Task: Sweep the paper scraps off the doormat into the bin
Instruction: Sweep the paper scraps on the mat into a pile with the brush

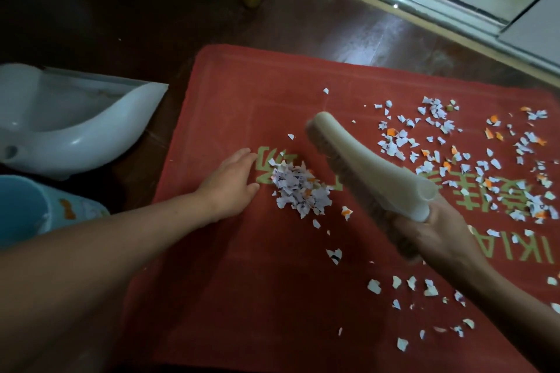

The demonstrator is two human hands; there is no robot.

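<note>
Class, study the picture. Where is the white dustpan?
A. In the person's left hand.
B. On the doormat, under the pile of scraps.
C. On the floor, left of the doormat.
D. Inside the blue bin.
C: the dustpan lies on the dark floor left of the doormat, while the left hand rests flat by the scrap pile and the right hand grips the brush.

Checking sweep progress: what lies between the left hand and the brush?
A heap of paper scraps on the doormat, per the head view.
</note>
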